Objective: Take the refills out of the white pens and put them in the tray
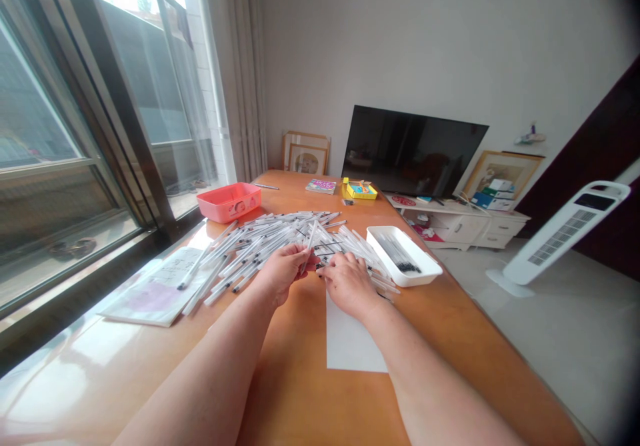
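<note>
In the middle of the table my left hand (285,269) pinches a clear pen barrel (313,236) that points up and away. Close beside it, my right hand (350,285) has its fingers bent together near a small dark piece; what they hold is mostly hidden. Thin dark pen refills (330,244) show just beyond the fingertips. A broad pile of clear pens with black ends (270,236) spreads in front of both hands. Under my right wrist lies a white sheet of paper (353,346). To the right, a white tray (425,274) holds several pens with black ends.
A pink-red plastic basket (220,207) stands behind the pile at left. A booklet (145,299) lies by the window, partly under pens. Farther back are a magazine (321,187) and a yellow box (367,195). A white tower fan (560,239) stands right of the table (295,379).
</note>
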`<act>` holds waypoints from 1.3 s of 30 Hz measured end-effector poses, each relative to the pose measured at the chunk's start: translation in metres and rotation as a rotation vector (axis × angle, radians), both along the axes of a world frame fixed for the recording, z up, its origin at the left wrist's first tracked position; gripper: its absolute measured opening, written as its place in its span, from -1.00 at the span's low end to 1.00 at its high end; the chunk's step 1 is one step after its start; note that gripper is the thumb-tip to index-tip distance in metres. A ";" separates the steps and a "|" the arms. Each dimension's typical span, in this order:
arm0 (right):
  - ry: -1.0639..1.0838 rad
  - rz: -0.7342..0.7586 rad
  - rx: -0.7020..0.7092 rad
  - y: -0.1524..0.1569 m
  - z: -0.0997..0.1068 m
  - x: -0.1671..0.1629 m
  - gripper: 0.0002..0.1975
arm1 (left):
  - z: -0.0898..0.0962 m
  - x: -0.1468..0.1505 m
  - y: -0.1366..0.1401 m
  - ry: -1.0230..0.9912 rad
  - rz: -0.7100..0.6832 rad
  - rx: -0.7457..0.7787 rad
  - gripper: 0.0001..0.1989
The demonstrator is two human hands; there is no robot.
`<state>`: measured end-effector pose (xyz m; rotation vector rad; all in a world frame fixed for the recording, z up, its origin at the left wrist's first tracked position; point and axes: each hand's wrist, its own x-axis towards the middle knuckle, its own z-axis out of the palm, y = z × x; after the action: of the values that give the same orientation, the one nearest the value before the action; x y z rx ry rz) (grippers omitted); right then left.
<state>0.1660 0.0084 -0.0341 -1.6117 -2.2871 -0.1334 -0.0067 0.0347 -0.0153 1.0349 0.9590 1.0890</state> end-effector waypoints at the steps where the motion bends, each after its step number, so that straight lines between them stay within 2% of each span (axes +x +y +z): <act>1: 0.015 -0.007 -0.002 0.000 0.000 0.001 -0.75 | 0.000 0.000 0.000 0.003 0.000 -0.002 -0.74; 7: 0.084 -0.036 -0.024 0.002 -0.001 0.008 -0.78 | -0.004 0.000 0.003 0.004 0.005 -0.008 -0.73; 12: 0.061 0.018 -0.048 0.003 -0.002 0.005 -0.81 | -0.005 0.000 0.003 0.007 0.005 -0.017 -0.71; 16: 0.046 -0.001 -0.066 0.004 -0.005 0.000 -0.84 | -0.003 0.001 0.001 0.004 0.000 -0.021 -0.69; 24: 0.060 0.007 -0.024 0.000 -0.002 -0.005 -0.83 | -0.005 0.002 0.001 0.038 -0.018 -0.034 -0.65; 27: 0.217 0.012 0.009 0.000 0.001 0.000 -0.81 | -0.004 0.002 0.001 0.056 -0.033 -0.011 -0.64; 34: 0.996 -0.031 0.008 0.006 0.015 0.028 -0.67 | 0.000 0.008 -0.007 0.163 -0.153 0.066 -0.68; 39: 1.185 -0.062 0.033 0.008 0.019 0.040 -0.62 | -0.002 0.012 -0.010 0.191 -0.188 0.106 -0.69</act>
<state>0.2059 0.0168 -0.0148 -1.2005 -1.2881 0.6037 0.0052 0.0245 -0.0172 1.3079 0.9415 0.9045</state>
